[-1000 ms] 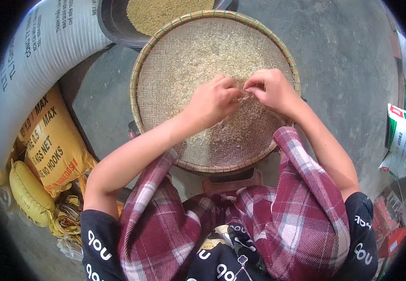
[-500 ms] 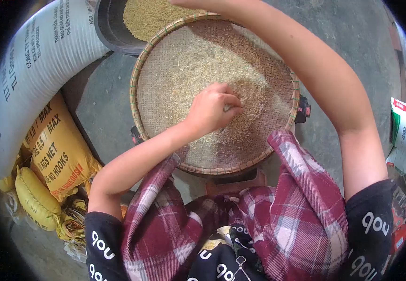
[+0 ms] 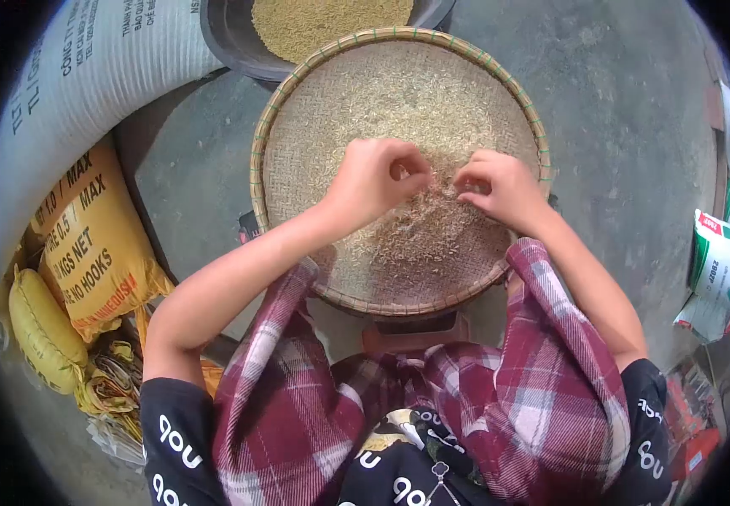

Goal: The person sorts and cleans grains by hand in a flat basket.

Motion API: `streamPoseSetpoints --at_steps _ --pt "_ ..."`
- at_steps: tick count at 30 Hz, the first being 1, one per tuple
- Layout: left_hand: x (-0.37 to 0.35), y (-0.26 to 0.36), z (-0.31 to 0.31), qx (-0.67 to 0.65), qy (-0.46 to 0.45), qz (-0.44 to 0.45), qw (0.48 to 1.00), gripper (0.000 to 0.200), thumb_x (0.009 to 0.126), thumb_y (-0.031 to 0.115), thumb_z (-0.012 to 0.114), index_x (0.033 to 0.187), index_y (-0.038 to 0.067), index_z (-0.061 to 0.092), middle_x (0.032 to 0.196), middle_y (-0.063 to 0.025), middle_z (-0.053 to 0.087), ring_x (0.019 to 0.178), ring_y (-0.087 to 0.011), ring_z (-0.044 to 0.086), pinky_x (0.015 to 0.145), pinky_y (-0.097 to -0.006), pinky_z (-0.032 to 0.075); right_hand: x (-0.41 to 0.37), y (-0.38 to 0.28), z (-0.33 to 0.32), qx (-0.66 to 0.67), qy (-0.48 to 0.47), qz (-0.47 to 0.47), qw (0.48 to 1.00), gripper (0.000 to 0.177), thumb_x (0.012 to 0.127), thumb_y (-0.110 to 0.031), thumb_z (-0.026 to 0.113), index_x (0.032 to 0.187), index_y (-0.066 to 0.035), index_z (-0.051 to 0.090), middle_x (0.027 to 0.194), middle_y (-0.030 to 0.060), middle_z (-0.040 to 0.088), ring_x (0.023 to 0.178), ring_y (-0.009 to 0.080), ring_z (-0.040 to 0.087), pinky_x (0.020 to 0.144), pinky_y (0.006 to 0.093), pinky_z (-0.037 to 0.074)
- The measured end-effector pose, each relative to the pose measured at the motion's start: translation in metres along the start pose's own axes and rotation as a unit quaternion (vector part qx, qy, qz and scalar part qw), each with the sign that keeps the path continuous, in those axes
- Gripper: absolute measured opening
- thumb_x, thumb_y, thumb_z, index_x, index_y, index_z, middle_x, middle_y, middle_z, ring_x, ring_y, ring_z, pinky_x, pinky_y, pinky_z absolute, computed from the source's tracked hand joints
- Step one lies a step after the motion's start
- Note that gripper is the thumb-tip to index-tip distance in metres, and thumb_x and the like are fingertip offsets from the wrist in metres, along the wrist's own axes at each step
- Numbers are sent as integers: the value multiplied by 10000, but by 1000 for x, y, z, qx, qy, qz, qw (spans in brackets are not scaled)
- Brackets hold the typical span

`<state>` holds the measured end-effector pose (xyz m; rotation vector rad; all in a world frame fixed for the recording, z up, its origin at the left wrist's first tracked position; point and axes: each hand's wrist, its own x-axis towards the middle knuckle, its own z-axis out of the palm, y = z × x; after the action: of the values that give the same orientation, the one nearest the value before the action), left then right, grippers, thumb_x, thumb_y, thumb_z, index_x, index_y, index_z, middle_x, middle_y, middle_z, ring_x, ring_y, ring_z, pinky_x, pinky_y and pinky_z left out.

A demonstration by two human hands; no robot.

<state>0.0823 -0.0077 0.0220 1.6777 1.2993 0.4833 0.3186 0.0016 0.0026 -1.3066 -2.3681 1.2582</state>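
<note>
A round woven tray [image 3: 297, 110] with a green-stitched rim rests in front of my lap, with pale grain [image 3: 420, 101] spread over it. Over the middle of the tray, my left hand [image 3: 378, 175] is closed with thumb and fingertips together; what it pinches, if anything, is too small to make out. Just to its right, my right hand [image 3: 500, 190] has its fingers curled toward the thumb above the grain. Its fingertips are close together, and anything between them is too small to name. A narrow gap separates the two hands.
Behind the tray stands a dark basin [image 3: 238, 42] of yellowish grain [image 3: 323, 25]. White sacks [image 3: 137, 76] and an orange sack [image 3: 99, 244] lie at the left, with a small yellow bag [image 3: 45, 329]. Green-white packets [image 3: 719, 270] are at the right.
My right hand has come down from beyond the tray's far edge to the grain beside my left hand. My left hand remains closed over the tray. The view has shifted slightly.
</note>
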Motion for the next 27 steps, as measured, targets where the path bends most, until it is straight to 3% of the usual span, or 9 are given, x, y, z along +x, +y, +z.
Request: streamPoseSetpoints --at_steps 3,8,12,18,23,25,27 --pt "4 0 -6 0 -19 -39 999 136 735 134 802 841 67 748 680 -81 669 549 -129 580 545 -288 478 1 6 3 2 7 1 1000 182 687 -68 787 848 -68 704 810 84 628 780 267 631 692 359 503" --pt "-3 -6 1 49 -91 -17 994 146 731 151 796 835 61 749 697 -80 671 605 -168 627 579 -311 500 7 15 3 3 -1 -32 999 137 682 -65 785 789 -54 700 784 92 631 772 274 640 682 361 509" --pt "-8 -13 6 105 -85 41 990 129 758 117 754 877 67 758 741 -90 674 685 -202 656 623 -328 514 8 11 2 -4 2 -24 1000 111 694 -59 771 774 -44 696 771 97 634 766 279 644 679 366 508" --pt "-10 -14 -1 93 -47 31 994 182 780 28 681 941 65 760 809 -120 685 723 -242 659 693 -354 529 11 11 -4 -22 -16 -15 1000 97 724 -48 747 782 -26 673 778 110 641 748 285 642 663 368 499" --pt "6 -16 -29 111 -9 42 993 186 797 23 674 952 74 764 861 -150 709 784 -226 687 703 -303 544 19 4 -18 9 -33 21 999 114 761 -115 736 775 -21 673 756 153 654 725 311 652 650 389 506" --pt "27 -20 -57 126 57 23 990 172 824 55 681 962 105 769 918 -111 736 784 -176 696 684 -295 553 33 -10 -35 15 -30 18 999 95 760 -92 716 775 -10 669 727 154 657 666 280 653 629 361 508" --pt "57 -16 -100 220 139 -19 965 179 878 174 680 1038 166 761 989 -50 746 750 -138 701 677 -285 568 60 -26 -55 -7 10 -49 999 70 811 -69 700 782 -10 674 696 82 665 628 159 609 616 308 494"
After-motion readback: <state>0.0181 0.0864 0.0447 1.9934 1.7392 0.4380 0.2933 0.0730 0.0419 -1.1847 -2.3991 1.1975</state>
